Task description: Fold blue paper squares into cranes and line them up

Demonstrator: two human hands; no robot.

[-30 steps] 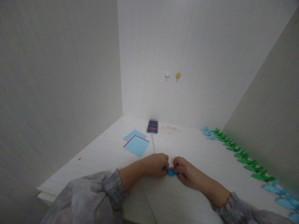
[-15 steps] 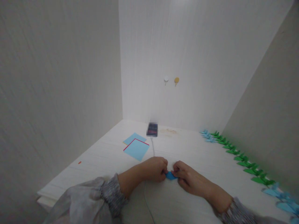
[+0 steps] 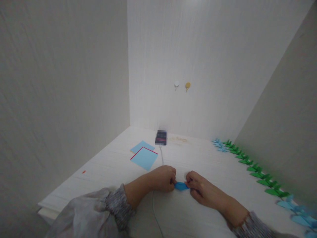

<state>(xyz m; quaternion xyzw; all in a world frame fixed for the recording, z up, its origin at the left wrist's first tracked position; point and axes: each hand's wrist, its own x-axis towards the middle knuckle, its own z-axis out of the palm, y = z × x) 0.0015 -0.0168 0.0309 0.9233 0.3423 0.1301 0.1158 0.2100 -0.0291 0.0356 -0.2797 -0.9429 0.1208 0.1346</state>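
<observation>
A small piece of folded blue paper [image 3: 181,186] lies between my hands, low over the white table. My left hand [image 3: 164,178] has its fingers closed on the paper's left end. At the other end, the thumb and fingers of my right hand [image 3: 200,189] pinch its right tip. The middle of the paper shows between them, with a point toward me; both ends are covered by fingers. Beyond my left hand lie light blue paper squares [image 3: 145,159], the front one with a red edge along its far sides.
A pixelated dark device [image 3: 161,137] with a white cable [image 3: 156,215] stands at the back; the cable runs under my left arm. Folded green paper figures [image 3: 256,173] and light blue ones [image 3: 303,219] line the right wall. Two hooks [image 3: 187,86] hang on the back wall.
My hands have moved slightly apart, the right one a little to the right. More of the blue paper's middle now shows between them.
</observation>
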